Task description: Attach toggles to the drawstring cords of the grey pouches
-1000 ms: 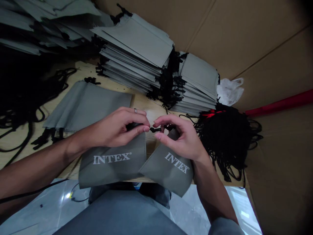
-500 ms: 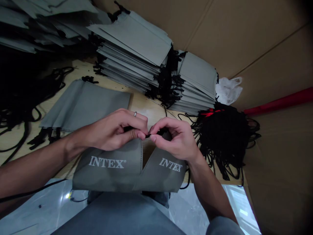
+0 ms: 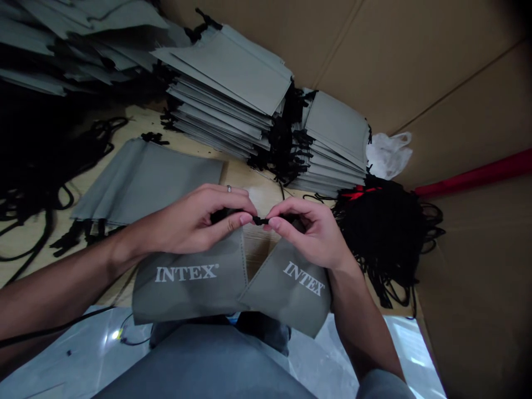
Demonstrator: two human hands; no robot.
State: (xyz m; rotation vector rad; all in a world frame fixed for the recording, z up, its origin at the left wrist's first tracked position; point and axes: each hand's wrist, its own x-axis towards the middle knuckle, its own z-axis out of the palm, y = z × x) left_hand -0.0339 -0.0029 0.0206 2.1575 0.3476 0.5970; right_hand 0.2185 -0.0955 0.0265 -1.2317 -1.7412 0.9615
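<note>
Between my hands runs a black cord (image 3: 260, 221) with a knot in the short stretch that shows. My left hand (image 3: 208, 219) pinches the cord on one side of the knot, thumb against fingers. On the other side my right hand (image 3: 310, 230) grips it the same way. Below hang two grey fabric pieces, both printed INTEX: a left piece (image 3: 187, 296) under my left hand and a right piece (image 3: 291, 302) tilted under my right. Their upper edges are hidden behind my hands, so I cannot tell how the cord joins them.
Several grey pouches (image 3: 166, 172) lie fanned on the wooden table (image 3: 137, 119). Behind stand a tall pouch stack (image 3: 245, 72) and a smaller stack (image 3: 336, 127). A black cord bundle (image 3: 378, 238) sits right, near a plastic bag (image 3: 390, 152); more cords (image 3: 54, 166) lie left. Cardboard (image 3: 465, 100) walls the right.
My hands have drawn slightly apart, and a knot now shows on the cord between them. The right fabric piece has swung rightward and tilts more.
</note>
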